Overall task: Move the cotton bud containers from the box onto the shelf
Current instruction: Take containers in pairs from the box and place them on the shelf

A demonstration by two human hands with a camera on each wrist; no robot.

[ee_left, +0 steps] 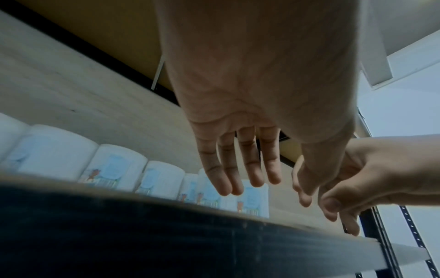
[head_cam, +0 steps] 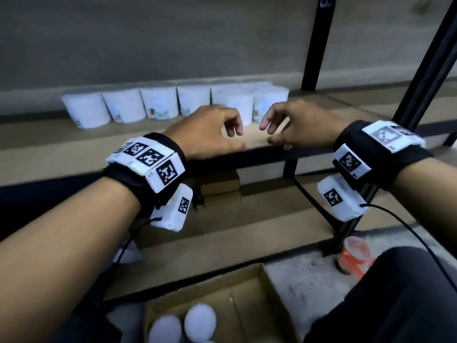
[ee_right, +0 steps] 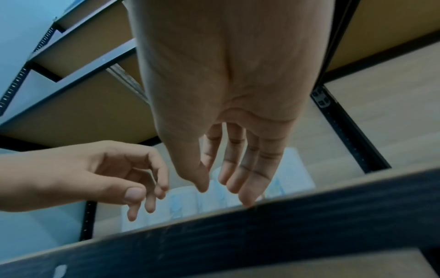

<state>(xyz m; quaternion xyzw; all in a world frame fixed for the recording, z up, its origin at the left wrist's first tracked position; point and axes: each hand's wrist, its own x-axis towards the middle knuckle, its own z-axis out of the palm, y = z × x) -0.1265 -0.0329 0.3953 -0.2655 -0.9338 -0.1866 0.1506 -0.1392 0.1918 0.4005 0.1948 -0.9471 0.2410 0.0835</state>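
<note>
Both hands empty over the shelf [head_cam: 259, 142]: left hand [head_cam: 207, 129] and right hand [head_cam: 296, 125] loosely curled (containers [head_cam: 158, 102] lined up behind).

White cotton bud containers [head_cam: 158, 102] with pale-blue labels, tan shelf [head_cam: 61, 144] with black frame, brown box [head_cam: 249, 305].

Pretty dim and soft all round, the containers [head_cam: 173, 102] on the shelf [head_cam: 74, 142] are smeared with motion blur, wrist views go bluish with fisheye-bent edges.
</note>
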